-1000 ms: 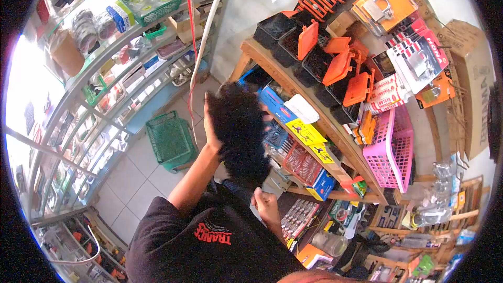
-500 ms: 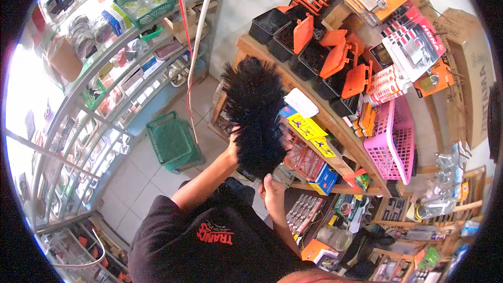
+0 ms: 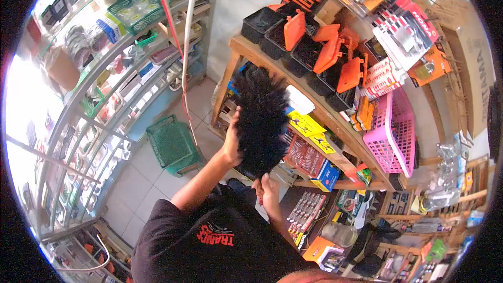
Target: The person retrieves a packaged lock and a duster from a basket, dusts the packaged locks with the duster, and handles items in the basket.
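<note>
A bushy black duster (image 3: 261, 123) is held upright in front of the wooden shelf, its bristles hiding part of what lies behind. Against its left side rests my left hand (image 3: 231, 139), wrapped round the bristles with the fingers partly hidden behind them. My right hand (image 3: 268, 189) is closed on the lower end, where a bit of red handle shows. Just beyond the duster's top right stand black bins with orange lids (image 3: 327, 57) on the shelf top.
The wooden shelf (image 3: 309, 91) runs diagonally on the right, with a pink basket (image 3: 390, 139) on it. Green baskets (image 3: 170, 141) stand on the tiled floor. Glass shelves (image 3: 105, 55) curve along the left. A white cable and red cord hang near the middle.
The duster first moved right and down, and its bristles spread and then drew together. My left hand has shifted down and right along its side; my right hand stays at the lower end.
</note>
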Motion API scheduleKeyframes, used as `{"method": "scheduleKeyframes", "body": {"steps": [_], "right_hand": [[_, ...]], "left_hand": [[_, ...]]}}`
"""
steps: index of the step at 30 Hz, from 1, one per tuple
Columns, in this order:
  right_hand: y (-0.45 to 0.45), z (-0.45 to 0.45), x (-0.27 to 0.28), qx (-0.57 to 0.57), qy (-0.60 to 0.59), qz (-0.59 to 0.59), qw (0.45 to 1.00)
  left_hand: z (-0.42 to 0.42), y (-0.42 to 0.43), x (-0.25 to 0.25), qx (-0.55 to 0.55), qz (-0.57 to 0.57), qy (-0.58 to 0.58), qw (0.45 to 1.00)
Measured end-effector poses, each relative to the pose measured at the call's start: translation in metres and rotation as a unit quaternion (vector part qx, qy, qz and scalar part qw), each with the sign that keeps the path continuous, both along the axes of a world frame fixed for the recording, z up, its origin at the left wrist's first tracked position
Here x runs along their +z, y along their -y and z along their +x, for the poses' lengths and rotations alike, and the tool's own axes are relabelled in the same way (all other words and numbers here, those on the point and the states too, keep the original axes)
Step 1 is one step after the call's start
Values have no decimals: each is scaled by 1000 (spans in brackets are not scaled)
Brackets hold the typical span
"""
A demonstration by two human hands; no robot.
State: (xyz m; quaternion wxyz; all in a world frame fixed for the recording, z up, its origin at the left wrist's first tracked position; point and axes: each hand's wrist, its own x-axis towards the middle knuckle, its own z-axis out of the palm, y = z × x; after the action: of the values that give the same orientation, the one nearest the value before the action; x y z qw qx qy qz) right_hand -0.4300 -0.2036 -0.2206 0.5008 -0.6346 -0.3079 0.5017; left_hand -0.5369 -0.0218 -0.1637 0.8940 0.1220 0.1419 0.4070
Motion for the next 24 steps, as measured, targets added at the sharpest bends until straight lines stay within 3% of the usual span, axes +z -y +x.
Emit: {"method": "scheduleKeyframes", "body": {"steps": [2, 5, 6, 7, 8, 9, 12, 14, 17, 19, 20, 23, 24], "right_hand": [[-2, 6, -4, 0, 7, 15, 1000], [14, 6, -18, 35, 0, -27, 999], [25, 11, -51, 48, -21, -36, 998], [32, 10, -73, 70, 60, -41, 995], [46, 14, -93, 85, 51, -38, 994], [50, 14, -88, 103, 43, -36, 993], [43, 9, -66, 55, 22, -41, 997], [27, 3, -19, 44, 33, -24, 998], [-1, 3, 28, 53, -24, 101, 993], [-17, -1, 52, 39, -32, 113, 992], [-25, -5, 61, 19, -32, 108, 993], [-31, -5, 36, 0, 2, 98, 995], [-29, -4, 18, 0, 18, 96, 995]], "left_hand": [[9, 1, -19, -23, -9, 0, 1000], [-5, -8, 43, -46, 82, 135, 986], [-10, -17, 47, -69, -37, 107, 991], [-17, -27, 39, -76, 137, 113, 981], [-20, -34, 31, -61, 127, 83, 987], [-21, -38, 31, -43, 115, 53, 991], [-13, -23, 20, -23, -5, 150, 988], [-2, -13, -21, -116, 63, 191, 973], [15, 8, -54, -126, 12, 139, 982], [23, 28, -52, -78, -42, 95, 992], [22, 33, -46, -61, -13, 67, 996], [14, 33, -50, -11, -32, 23, 999], [5, 30, -21, -18, -20, 47, 999]]}}
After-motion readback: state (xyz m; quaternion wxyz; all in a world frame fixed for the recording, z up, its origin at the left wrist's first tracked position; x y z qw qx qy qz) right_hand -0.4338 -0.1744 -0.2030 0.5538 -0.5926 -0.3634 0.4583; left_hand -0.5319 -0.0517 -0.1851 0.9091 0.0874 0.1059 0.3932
